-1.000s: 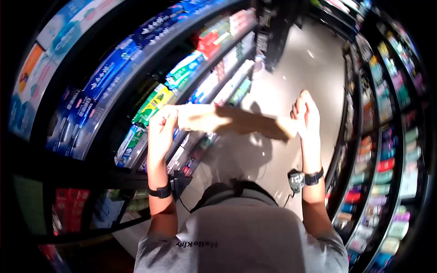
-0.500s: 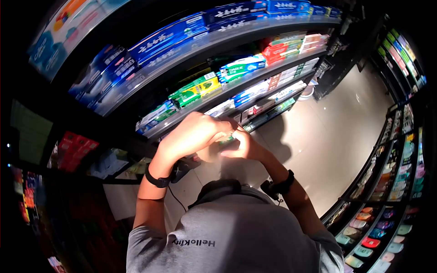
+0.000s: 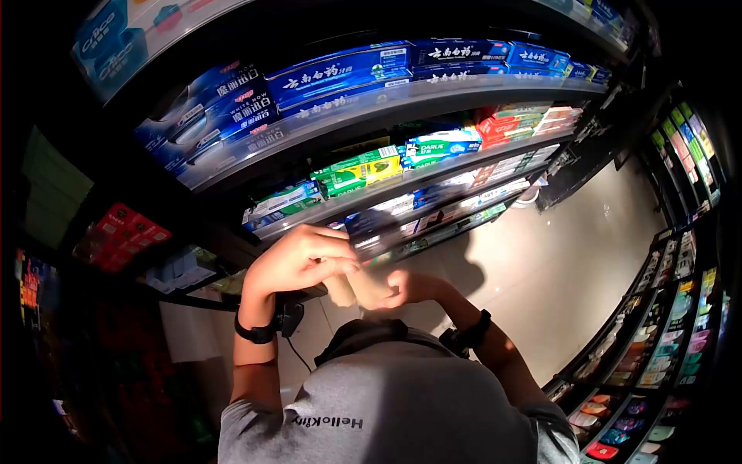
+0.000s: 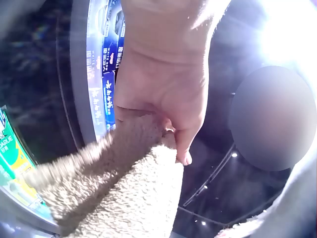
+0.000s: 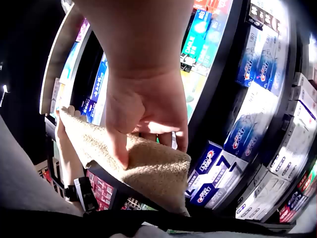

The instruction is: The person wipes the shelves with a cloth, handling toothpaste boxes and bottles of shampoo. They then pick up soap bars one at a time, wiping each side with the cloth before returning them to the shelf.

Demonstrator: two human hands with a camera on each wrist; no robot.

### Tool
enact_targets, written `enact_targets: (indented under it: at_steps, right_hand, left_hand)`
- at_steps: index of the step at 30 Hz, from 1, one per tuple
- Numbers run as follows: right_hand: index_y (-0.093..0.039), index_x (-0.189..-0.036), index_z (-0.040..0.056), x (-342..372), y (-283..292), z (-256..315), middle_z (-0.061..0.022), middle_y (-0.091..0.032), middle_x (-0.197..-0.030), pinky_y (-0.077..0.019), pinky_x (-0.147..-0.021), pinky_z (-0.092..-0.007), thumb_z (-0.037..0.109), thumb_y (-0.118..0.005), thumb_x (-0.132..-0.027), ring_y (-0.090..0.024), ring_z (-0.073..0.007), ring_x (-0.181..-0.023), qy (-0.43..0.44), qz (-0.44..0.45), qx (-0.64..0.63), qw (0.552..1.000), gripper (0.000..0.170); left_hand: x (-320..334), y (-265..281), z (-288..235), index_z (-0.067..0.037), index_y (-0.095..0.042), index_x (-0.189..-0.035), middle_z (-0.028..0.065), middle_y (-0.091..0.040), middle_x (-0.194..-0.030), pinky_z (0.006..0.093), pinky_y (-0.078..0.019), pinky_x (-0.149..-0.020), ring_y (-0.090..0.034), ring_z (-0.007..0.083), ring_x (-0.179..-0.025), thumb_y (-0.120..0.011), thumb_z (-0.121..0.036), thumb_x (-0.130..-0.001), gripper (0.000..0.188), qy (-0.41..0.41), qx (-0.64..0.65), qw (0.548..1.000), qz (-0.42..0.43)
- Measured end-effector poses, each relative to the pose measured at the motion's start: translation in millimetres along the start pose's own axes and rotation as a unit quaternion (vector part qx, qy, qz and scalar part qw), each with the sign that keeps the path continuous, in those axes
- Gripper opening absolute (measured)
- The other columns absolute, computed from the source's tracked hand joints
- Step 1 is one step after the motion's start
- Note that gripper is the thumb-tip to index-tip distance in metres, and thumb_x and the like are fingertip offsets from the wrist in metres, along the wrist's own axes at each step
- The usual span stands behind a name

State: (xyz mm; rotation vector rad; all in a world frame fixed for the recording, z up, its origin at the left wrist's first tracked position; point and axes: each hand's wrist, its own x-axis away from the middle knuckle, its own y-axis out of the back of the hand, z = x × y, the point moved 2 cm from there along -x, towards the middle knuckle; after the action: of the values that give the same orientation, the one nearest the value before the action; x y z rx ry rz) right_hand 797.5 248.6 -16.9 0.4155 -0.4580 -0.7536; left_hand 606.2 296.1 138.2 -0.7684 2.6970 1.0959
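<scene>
A beige terry towel [image 3: 368,284], folded over, hangs between both hands in front of the body. The left hand [image 3: 297,259] pinches one end between thumb and fingers; in the left wrist view the nubby towel [image 4: 143,193] drops in two layers from that grip. The right hand [image 3: 413,287] holds the other end from the right. In the right wrist view the thumb [image 5: 119,148] lies across the near face of the towel [image 5: 153,171], with the fingers behind it. Black straps with small cameras sit on both wrists.
A shelf edge [image 3: 340,104] with blue toothpaste boxes [image 3: 336,77] runs ahead. Below it stand green and yellow Darlie boxes [image 3: 357,172]. Tiled floor [image 3: 572,255] spreads to the right, bordered by another goods rack [image 3: 641,332]. Red boxes [image 3: 124,236] stand at the left.
The towel was stretched wide between the hands one second ago; the hands have since come together and the towel is now folded shorter. The view has swung left toward the toothpaste shelves.
</scene>
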Motion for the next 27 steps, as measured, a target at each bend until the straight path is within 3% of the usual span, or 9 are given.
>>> enact_targets:
  at_steps: [3,5,13,15,16,19,23,24,27]
  right_hand:
    - [-0.058,-0.079,-0.0026,0.8,-3.2,-27.8,-0.0092,-0.057,-0.071,-0.0419,-0.060,-0.0284,0.034,-0.069,-0.068,-0.052,-0.0166,-0.066,-0.027,0.027,0.048,0.998,0.040]
    - [-0.058,-0.094,-0.0009,16.4,-2.3,-39.4,-0.0128,-0.060,-0.082,-0.0454,-0.067,-0.0283,0.032,-0.070,-0.069,-0.057,-0.0193,-0.077,0.062,-0.126,-0.078,0.987,0.043]
    - [-0.055,-0.106,0.0022,29.2,16.6,-50.7,-0.0078,-0.057,-0.102,-0.0450,-0.076,-0.0301,0.018,-0.066,-0.074,-0.052,-0.0142,-0.095,-0.088,-0.109,-0.273,0.952,0.038]
    - [-0.051,-0.111,0.0021,13.6,16.6,-55.4,-0.0068,-0.055,-0.104,-0.0465,-0.071,-0.0305,0.012,-0.061,-0.077,-0.053,-0.0153,-0.094,0.054,-0.263,-0.400,0.876,0.036]
    - [-0.045,-0.116,-0.0006,4.0,10.8,-64.3,-0.0087,-0.052,-0.110,-0.0466,-0.074,-0.0311,0.011,-0.056,-0.081,-0.053,-0.0182,-0.097,-0.013,-0.277,-0.555,0.784,0.039]
    - [-0.041,-0.120,-0.0026,-15.1,23.4,-19.3,-0.0117,-0.051,-0.113,-0.0451,-0.081,-0.0320,0.014,-0.053,-0.084,-0.052,-0.0208,-0.101,0.021,-0.154,-0.600,0.785,0.041]
    - [-0.039,-0.121,-0.0043,-29.6,34.5,63.8,-0.0140,-0.048,-0.118,-0.0375,-0.092,-0.0352,0.019,-0.047,-0.088,-0.046,-0.0234,-0.110,0.166,-0.185,-0.538,0.805,0.041]
    - [-0.037,-0.123,-0.0037,-35.1,27.2,71.0,-0.0141,-0.048,-0.118,-0.0366,-0.092,-0.0340,0.017,-0.049,-0.087,-0.045,-0.0232,-0.111,0.180,-0.198,-0.435,0.860,0.044]
    - [-0.029,-0.127,0.0004,-65.6,16.7,130.7,-0.0130,-0.050,-0.114,-0.0392,-0.087,-0.0310,0.013,-0.062,-0.077,-0.050,-0.0206,-0.101,0.319,-0.248,-0.273,0.873,0.061]
  left_hand:
    - [6.1,14.7,5.7,0.002,-0.059,-0.077,0.0118,-0.055,-0.072,0.0306,-0.0408,-0.055,-0.053,0.0235,-0.062,-0.057,-0.010,-0.079,0.012,-0.016,-0.019,1.000,-0.001]
    - [15.0,19.1,16.1,0.003,-0.058,-0.076,0.0126,-0.057,-0.077,0.0286,-0.0428,-0.060,-0.055,0.0228,-0.068,-0.056,-0.010,-0.079,0.014,-0.059,0.018,0.997,-0.042]
    - [68.9,24.1,33.5,0.001,-0.061,-0.079,0.0101,-0.058,-0.062,0.0238,-0.0401,-0.048,-0.053,0.0178,-0.049,-0.059,-0.010,-0.078,0.011,0.133,-0.050,0.956,-0.256]
    - [77.1,26.3,32.8,0.001,-0.061,-0.078,0.0086,-0.057,-0.059,0.0228,-0.0384,-0.045,-0.050,0.0143,-0.046,-0.059,-0.010,-0.078,0.011,0.160,-0.053,0.947,-0.274]
    - [82.1,26.7,34.8,0.001,-0.061,-0.077,0.0084,-0.056,-0.059,0.0229,-0.0381,-0.045,-0.050,0.0123,-0.046,-0.059,-0.010,-0.078,0.011,0.189,-0.041,0.933,-0.303]
    - [99.1,31.3,36.8,0.001,-0.060,-0.075,0.0080,-0.056,-0.058,0.0228,-0.0383,-0.045,-0.053,0.0091,-0.049,-0.059,-0.010,-0.078,0.011,0.252,-0.048,0.886,-0.386]
    - [84.2,22.9,14.9,0.002,-0.062,-0.077,0.0114,-0.059,-0.062,0.0278,-0.0438,-0.049,-0.057,0.0186,-0.051,-0.058,-0.008,-0.078,0.010,0.130,-0.106,0.868,-0.467]
    - [75.8,16.5,9.4,0.003,-0.063,-0.082,0.0125,-0.061,-0.065,0.0292,-0.0455,-0.052,-0.058,0.0205,-0.052,-0.057,-0.006,-0.077,0.011,0.098,-0.084,0.863,-0.489]
    - [55.7,8.7,7.3,0.001,-0.033,-0.128,0.0218,-0.043,-0.118,0.0332,-0.0396,-0.082,-0.049,0.0307,-0.099,-0.057,-0.007,-0.073,0.061,0.020,0.064,0.949,-0.308]
